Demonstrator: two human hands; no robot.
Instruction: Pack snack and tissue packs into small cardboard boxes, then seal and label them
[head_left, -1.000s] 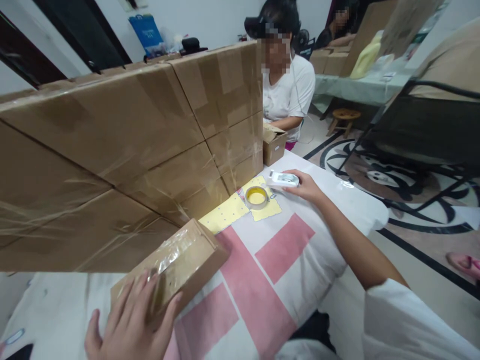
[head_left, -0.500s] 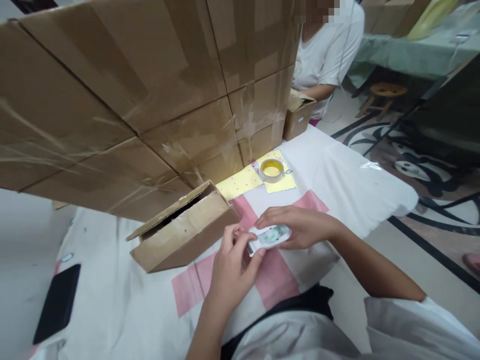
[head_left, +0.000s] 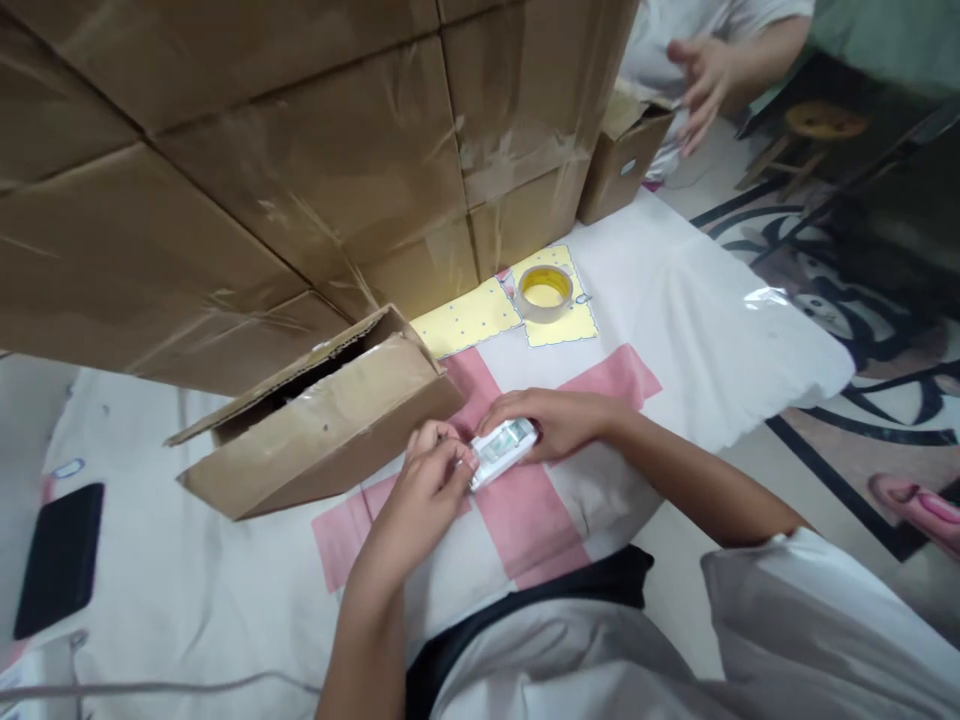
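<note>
A small white case [head_left: 501, 456] with a greenish, see-through-looking panel sits between my hands, low over the cloth-covered table. My right hand [head_left: 551, 418] wraps its far right end, fingers over the top edge. My left hand [head_left: 435, 470] is closed at the left end, with thumb and fingertips pinched against the case's edge. Whether these fingertips also hold some small part is too fine to make out. Just left of my hands stands an open cardboard box [head_left: 345, 430], its flap raised and its inside dark.
Stacked cardboard cartons [head_left: 315, 170] form a wall behind. A tape roll [head_left: 544, 292] lies on yellow paper [head_left: 472, 318]. A black flat object [head_left: 60, 560] is at the left, with a cable [head_left: 187, 688] nearby. Beyond another box [head_left: 626, 160], a co-worker's hand [head_left: 705, 85] is raised.
My view has tipped downward. The case is angled more steeply, and my left fingers have curled in at its left end. The co-worker's hand has come up above the far box.
</note>
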